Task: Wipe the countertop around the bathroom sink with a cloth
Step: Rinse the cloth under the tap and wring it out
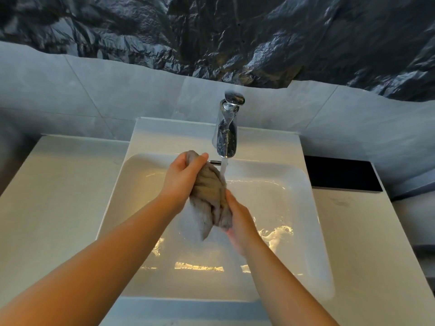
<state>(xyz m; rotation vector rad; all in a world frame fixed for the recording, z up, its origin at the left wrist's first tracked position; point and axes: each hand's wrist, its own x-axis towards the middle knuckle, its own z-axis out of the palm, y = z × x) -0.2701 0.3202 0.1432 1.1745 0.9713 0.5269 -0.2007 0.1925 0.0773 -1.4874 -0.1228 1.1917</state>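
While water runs from the chrome faucet [227, 132], the grey cloth [208, 196] is held over the sink [306, 208] at the stream's edge. Its far end is clamped by the curled fingers of the left hand [182, 177], and its near end by the right hand [240, 222]. Wetting or wringing is judged the step in hand; the bench [58, 196] is not yet wiped. Next, squeezing out and closing the faucet are called for.

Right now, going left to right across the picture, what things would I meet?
First the pale stone countertop → left hand → crumpled grey-brown cloth → right hand → flat black rectangular panel.
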